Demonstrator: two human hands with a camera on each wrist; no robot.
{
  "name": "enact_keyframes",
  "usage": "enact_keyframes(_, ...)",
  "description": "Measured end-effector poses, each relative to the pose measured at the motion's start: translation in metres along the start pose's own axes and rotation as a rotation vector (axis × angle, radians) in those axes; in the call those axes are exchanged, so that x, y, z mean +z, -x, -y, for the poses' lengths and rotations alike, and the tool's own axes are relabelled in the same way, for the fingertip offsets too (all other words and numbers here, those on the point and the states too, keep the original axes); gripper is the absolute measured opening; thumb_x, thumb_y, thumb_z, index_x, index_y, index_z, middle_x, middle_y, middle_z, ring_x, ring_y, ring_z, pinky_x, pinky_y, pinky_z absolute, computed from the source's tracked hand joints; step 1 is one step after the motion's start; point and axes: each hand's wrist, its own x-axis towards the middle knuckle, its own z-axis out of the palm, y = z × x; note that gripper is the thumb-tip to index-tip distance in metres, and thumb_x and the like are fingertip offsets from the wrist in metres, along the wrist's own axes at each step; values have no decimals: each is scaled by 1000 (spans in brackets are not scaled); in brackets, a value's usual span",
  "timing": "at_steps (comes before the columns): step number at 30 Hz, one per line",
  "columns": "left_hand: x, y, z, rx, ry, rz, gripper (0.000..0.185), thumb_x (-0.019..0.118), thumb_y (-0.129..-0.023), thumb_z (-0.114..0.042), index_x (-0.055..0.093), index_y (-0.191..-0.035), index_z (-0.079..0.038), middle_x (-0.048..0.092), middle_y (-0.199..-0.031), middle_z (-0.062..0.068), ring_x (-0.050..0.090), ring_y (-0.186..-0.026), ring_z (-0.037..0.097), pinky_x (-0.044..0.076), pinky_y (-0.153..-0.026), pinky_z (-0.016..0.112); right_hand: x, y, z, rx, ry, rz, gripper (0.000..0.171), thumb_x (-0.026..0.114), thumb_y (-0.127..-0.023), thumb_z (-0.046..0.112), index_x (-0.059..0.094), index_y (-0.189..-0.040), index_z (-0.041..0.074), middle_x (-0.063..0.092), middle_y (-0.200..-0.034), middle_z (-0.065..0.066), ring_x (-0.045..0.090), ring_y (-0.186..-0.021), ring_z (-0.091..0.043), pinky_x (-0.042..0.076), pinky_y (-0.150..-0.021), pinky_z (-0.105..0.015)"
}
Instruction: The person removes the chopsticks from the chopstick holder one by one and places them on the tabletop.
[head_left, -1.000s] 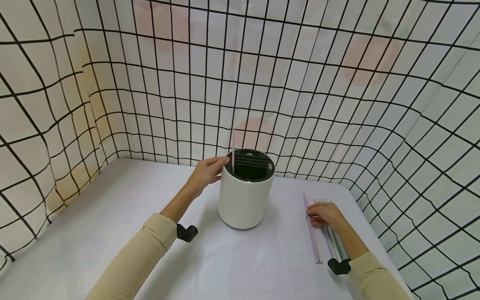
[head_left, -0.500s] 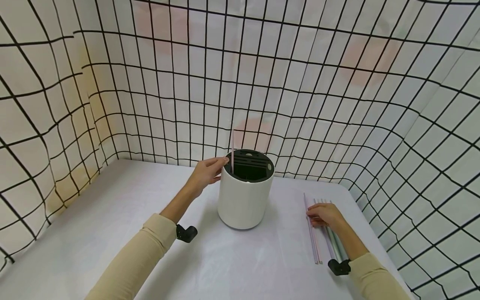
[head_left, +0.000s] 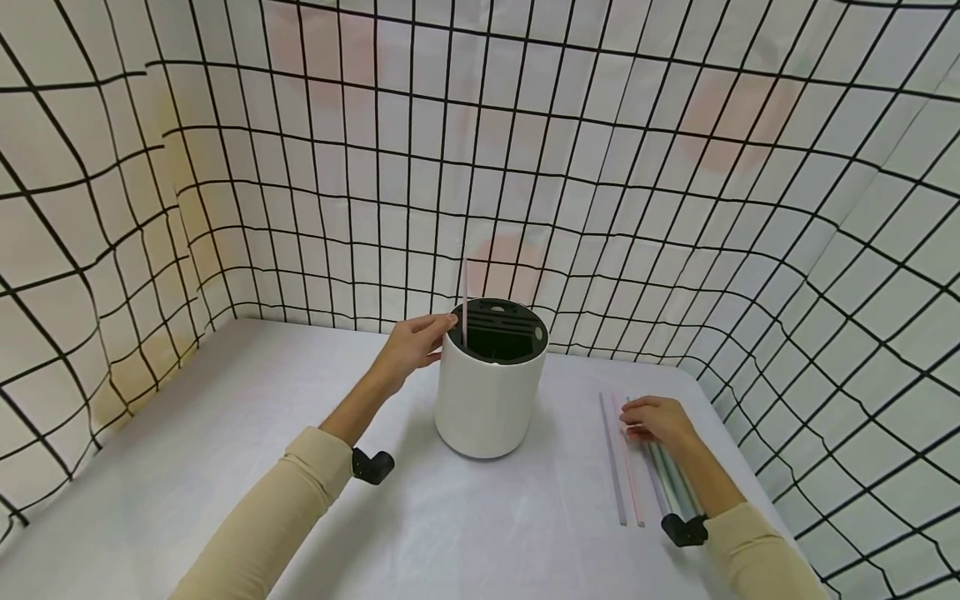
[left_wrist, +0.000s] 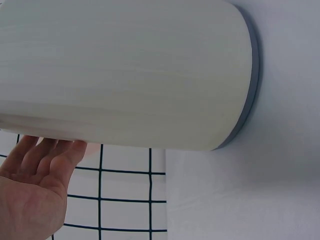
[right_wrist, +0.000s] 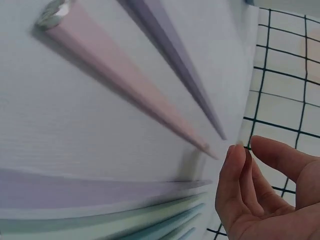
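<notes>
A white cylindrical holder [head_left: 489, 400] with a black slotted top stands mid-table; one pink straw [head_left: 465, 302] sticks upright out of it. My left hand [head_left: 422, 340] rests with straight fingers against the holder's upper left side by the rim; in the left wrist view the left hand [left_wrist: 37, 172] lies behind the holder's wall [left_wrist: 125, 70]. My right hand [head_left: 654, 418] lies relaxed on several straws flat on the table: a purple straw [head_left: 611, 458], a pink straw [head_left: 632, 471] and green-grey ones [head_left: 675, 483]. In the right wrist view its fingertips [right_wrist: 235, 165] hover at the pink straw's [right_wrist: 125, 95] far end.
The white table [head_left: 225, 433] is enclosed by black-gridded cloth walls [head_left: 675, 208] at the back and both sides. The straws lie close to the table's right edge. Black wrist mounts [head_left: 372, 465] sit on both forearms.
My right hand has slid slightly toward the back, and the purple straw has rolled left, apart from the pink one. The left hand and holder have not moved.
</notes>
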Motion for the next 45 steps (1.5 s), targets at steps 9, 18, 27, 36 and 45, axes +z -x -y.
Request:
enact_keyframes(9, -1, -1, 2, -16, -3, -1, 55, 64, -98, -48, 61, -140, -13, 57, -148, 4, 54, -138, 23, 51, -108, 42, 3, 12, 68, -133, 43, -61, 38, 70, -96, 16, 63, -125, -7, 74, -106, -13, 72, -76, -11, 64, -73, -25)
enact_keyframes(18, -2, 0, 4, -5, -7, 1, 54, 63, -98, -49, 61, -140, -14, 57, -148, 4, 53, -139, 24, 51, -109, 43, 26, 40, 155, -272, 64, -7, 35, 68, -98, 23, 66, -123, -1, 71, -116, -20, 71, -83, -13, 63, -83, -29)
enact_keyframes(27, -1, 1, 3, -1, -4, 1, 54, 63, -98, -49, 61, -140, -14, 57, -148, 4, 54, -138, 24, 50, -109, 42, 72, 58, 213, -357, 44, 97, 32, 72, -95, 21, 69, -122, 3, 70, -120, -16, 73, -98, -27, 60, -96, -41)
enact_keyframes(36, -1, 0, 0, 5, -10, 12, 56, 63, -98, -50, 62, -140, -13, 59, -146, 5, 54, -137, 23, 51, -108, 42, 123, 62, 238, -422, 55, 174, 24, 72, -95, 16, 72, -116, 5, 70, -124, -15, 73, -104, -32, 61, -94, -39)
enact_keyframes(45, -2, 1, 0, 24, -12, 24, 53, 60, -101, -47, 61, -140, -11, 58, -147, 7, 53, -138, 24, 51, -108, 43, 146, 62, 240, -459, 110, 158, 20, 74, -94, 17, 74, -112, 7, 74, -114, -12, 71, -96, -27, 63, -80, -33)
